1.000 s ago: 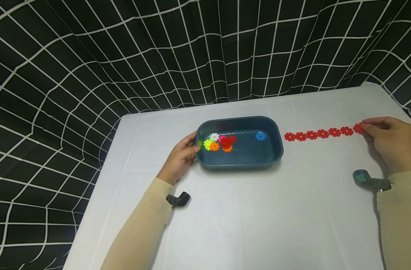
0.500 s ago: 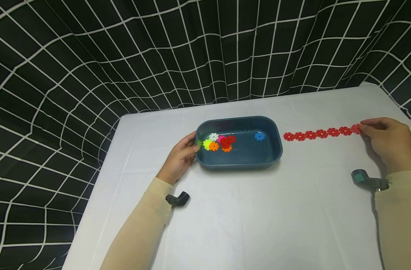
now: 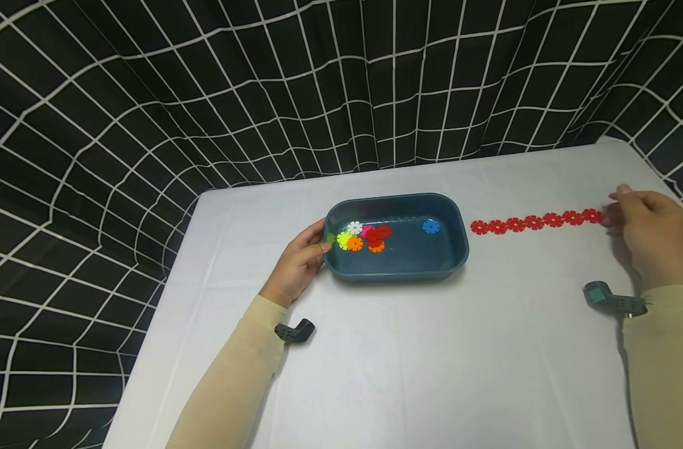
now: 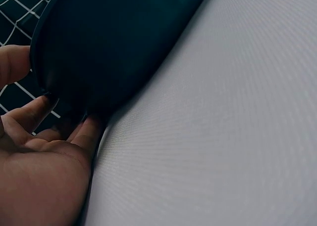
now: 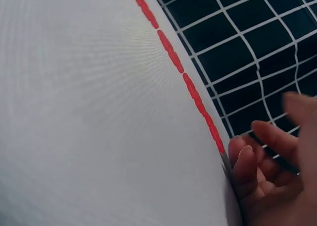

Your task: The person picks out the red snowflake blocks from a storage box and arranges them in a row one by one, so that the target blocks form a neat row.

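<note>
My left hand (image 3: 300,260) holds the left end of a dark teal plastic tray (image 3: 397,274), thumb over the rim and fingers along the outer wall; the left wrist view shows the fingers against the tray (image 4: 114,47) too. Inside lie flower-shaped plastic discs: a blue disc (image 3: 430,226) on the right, and white, yellow, orange (image 3: 355,243), pink and red ones bunched left. A row of several red discs (image 3: 534,222) runs along the cloth to the right. Just past the row's right end is my right hand (image 3: 652,234), fingers spread loosely, thumb apart, nothing between them.
A white cloth (image 3: 431,362) covers the table. A black curtain with a white grid (image 3: 296,93) hangs behind and at both sides. Dark wrist cameras (image 3: 295,331) stick out from both sleeves.
The right hand slid the last red disc left up against the row, then let go; its thumb and fingers have parted and lifted. The left hand and tray stay put.
</note>
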Motion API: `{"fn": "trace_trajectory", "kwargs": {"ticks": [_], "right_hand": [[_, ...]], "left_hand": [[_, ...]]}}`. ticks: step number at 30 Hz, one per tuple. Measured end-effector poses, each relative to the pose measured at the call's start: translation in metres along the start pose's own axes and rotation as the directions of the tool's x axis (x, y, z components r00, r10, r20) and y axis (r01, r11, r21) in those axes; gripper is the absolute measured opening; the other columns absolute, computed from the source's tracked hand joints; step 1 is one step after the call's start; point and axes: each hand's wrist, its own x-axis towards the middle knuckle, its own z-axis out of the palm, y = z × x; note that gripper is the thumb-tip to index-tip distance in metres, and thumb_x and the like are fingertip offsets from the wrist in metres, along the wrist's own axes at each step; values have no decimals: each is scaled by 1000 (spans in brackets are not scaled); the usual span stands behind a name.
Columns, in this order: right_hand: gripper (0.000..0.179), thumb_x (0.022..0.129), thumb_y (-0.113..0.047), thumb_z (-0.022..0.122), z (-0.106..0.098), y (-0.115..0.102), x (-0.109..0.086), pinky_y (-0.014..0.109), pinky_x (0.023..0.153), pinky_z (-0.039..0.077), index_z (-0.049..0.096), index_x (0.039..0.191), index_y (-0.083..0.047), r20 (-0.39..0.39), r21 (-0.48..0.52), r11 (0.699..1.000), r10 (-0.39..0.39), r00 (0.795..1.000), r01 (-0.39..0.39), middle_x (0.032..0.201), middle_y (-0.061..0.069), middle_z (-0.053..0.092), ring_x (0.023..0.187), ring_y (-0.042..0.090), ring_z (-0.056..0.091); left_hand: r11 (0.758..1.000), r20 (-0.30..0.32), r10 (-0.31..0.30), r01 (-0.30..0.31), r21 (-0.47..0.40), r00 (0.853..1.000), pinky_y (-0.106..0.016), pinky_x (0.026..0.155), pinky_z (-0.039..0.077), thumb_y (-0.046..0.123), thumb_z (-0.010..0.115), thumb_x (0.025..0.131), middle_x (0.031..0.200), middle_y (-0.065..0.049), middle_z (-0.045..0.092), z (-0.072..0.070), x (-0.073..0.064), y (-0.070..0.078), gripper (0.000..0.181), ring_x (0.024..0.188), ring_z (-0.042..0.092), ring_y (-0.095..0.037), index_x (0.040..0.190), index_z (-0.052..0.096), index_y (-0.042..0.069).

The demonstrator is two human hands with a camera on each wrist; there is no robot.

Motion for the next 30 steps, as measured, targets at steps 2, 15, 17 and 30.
{"fn": "trace_trajectory", "kwargs": {"ticks": [2,15,17,30], "right_hand": [[30,110,-64,40,-1,-1,-1,9,76,51,61,120,-45,1,142,989,-25,1000,25,109,-18,58,84,-2,60],[46,115,-55,43,-3,-7,-6,18,70,59,65,138,-21,3,705,709,-56,998,37,128,-1,65,93,13,74],[47,115,-54,43,-2,-9,-8,19,72,59,65,140,-21,8,719,694,-72,997,44,131,0,66,98,14,74],[54,114,-55,48,13,-24,-19,23,80,61,60,149,-16,78,733,678,-166,983,56,140,5,65,115,19,71]], "left_hand": [[1000,2,2,-2,2,1000,-37,120,41,-6,56,106,166,-9,46,0,0,0,61,154,42,-25,165,43,1],[1000,10,0,0,-1,1000,-38,121,40,-5,56,106,168,-9,44,-2,2,-1,61,153,43,-23,165,42,1],[1000,10,1,-1,0,1000,-39,121,40,-5,56,106,167,-9,44,-1,1,0,61,153,43,-23,165,42,1],[1000,-7,-6,6,7,1000,-36,120,41,-4,58,106,167,-8,45,-1,0,-1,61,153,43,-21,164,44,2]]}}
